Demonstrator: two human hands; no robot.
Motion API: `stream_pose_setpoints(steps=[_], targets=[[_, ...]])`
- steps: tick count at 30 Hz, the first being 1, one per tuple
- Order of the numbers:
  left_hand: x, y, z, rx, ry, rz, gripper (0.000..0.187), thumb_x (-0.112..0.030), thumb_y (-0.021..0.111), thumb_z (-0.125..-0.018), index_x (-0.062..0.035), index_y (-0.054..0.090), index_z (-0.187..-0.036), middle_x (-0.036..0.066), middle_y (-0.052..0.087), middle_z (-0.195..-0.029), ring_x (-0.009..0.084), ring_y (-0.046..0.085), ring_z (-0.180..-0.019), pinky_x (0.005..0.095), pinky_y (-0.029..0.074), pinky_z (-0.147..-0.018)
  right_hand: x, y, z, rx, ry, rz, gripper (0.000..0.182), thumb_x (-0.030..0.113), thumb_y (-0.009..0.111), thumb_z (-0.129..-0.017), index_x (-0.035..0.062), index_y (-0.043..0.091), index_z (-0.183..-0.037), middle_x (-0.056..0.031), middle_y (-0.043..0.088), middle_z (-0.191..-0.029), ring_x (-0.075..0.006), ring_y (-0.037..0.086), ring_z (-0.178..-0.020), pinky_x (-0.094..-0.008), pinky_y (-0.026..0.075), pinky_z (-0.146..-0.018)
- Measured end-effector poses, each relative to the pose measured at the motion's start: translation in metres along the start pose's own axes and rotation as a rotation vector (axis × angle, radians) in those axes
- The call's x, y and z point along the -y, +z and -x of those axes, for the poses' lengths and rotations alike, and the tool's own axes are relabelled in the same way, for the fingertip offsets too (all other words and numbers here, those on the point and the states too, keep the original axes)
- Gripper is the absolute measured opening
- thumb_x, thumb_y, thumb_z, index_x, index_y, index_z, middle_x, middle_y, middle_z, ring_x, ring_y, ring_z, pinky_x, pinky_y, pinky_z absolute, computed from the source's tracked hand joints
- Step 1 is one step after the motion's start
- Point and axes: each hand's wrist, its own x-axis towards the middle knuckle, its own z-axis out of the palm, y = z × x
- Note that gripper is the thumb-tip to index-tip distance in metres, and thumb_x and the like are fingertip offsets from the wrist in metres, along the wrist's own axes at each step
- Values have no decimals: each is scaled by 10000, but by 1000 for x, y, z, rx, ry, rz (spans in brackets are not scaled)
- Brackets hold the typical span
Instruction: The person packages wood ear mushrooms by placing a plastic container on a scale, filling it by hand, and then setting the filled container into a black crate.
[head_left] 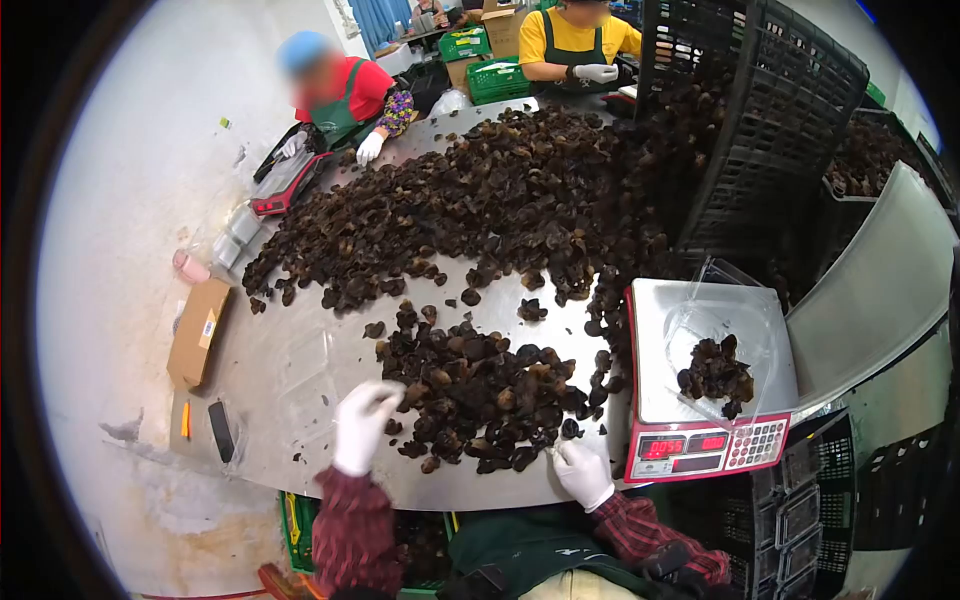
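Observation:
Both of my hands wear white gloves. My left hand point(365, 425) is at the left edge of a small pile of dark brown wood ear mushrooms point(480, 390), its fingers curled together; whether anything is between them is hidden. At the pile's lower right, my right hand point(582, 474) has its fingertips pinched against a single dark wood ear mushroom point(570, 429). To the right stands a red and white digital scale point(655, 400) with lit red digits. A clear plastic container point(690, 325) lies on its pan, with a clump of mushrooms point(718, 375) in it.
A large mushroom heap point(480, 190) covers the metal table's point(280, 400) far side, below a tilted black crate point(775, 130). At left lie a cardboard box point(198, 335), a black phone point(221, 432) and an orange cutter point(186, 420). Two co-workers sit across, one beside another scale point(290, 185).

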Motion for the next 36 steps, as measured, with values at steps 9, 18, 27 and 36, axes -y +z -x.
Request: stream_pose_setpoints(steps=[9, 18, 27, 36], targets=[[56, -55, 125, 4, -204, -570, 687, -156, 792, -664, -121, 549, -1306, 245, 469, -1337, 384, 438, -1248, 429, 382, -1018, 11, -6, 0, -62, -24, -11, 128, 80, 671, -809, 52, 590, -715, -132, 580, -667, -310, 599, -620, -384, 481, -557], [-25, 105, 6, 338, 266, -647, 783, -425, 780, -666, -386, 444, -1372, 159, 244, -1513, 477, 231, -1347, 664, 247, -1030, 33, -101, -6, -168, -381, 233, 288, -19, 641, -730, 35, 637, -1013, -47, 489, -574, -209, 521, -484, -334, 425, -451], [26, 135, -32, 304, 521, -509, 431, -106, 737, -629, -199, 664, -1043, 154, 535, -1196, 342, 530, -1031, 408, 480, -844, 1, -245, 3, -666, 390, 359, 198, 58, 636, -868, -3, 620, -1055, -136, 670, -902, -203, 603, -650, -298, 495, -623], [25, 129, -67, 217, 217, -60, 285, 24, 700, -606, -86, 699, -869, 78, 559, -798, 231, 583, -792, 286, 467, -722, -8, -246, -17, -371, 750, -244, 327, 187, 622, -909, -45, 569, -1133, -31, 599, -688, -63, 516, -532, -219, 422, -481]])
